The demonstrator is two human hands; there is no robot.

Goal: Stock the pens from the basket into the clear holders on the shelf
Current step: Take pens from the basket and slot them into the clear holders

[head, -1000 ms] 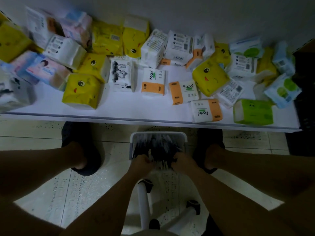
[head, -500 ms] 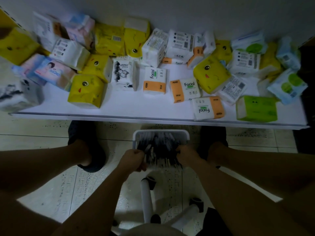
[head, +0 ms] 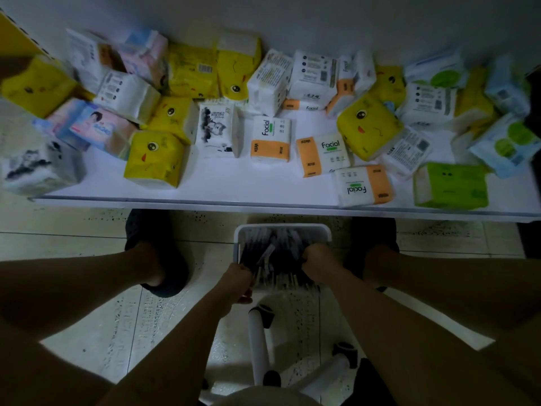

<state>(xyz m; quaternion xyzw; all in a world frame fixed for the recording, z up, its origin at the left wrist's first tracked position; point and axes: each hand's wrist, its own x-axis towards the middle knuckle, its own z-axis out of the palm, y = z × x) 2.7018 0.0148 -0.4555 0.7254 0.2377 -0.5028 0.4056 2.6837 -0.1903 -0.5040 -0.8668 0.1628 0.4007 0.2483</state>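
Observation:
A white basket (head: 282,228) stands on the floor between my feet, full of dark pens (head: 278,247) lying in a heap. My left hand (head: 237,281) is at the basket's near left corner, its fingers curled round a few pens whose ends stick out beside it. My right hand (head: 319,259) is inside the basket on the right, fingers curled into the heap and gripping a bunch of pens. No clear holder is in view.
A white shelf (head: 234,189) runs across just beyond the basket, strewn with several tissue packs, yellow (head: 155,159), orange-and-white (head: 270,142) and green (head: 450,186). My feet in dark slippers (head: 155,253) flank the basket. A white stool base (head: 259,341) is under my arms.
My left hand has drawn back toward me to the basket's near left corner with pens in it. My right hand stays in the heap. The view has shifted slightly.

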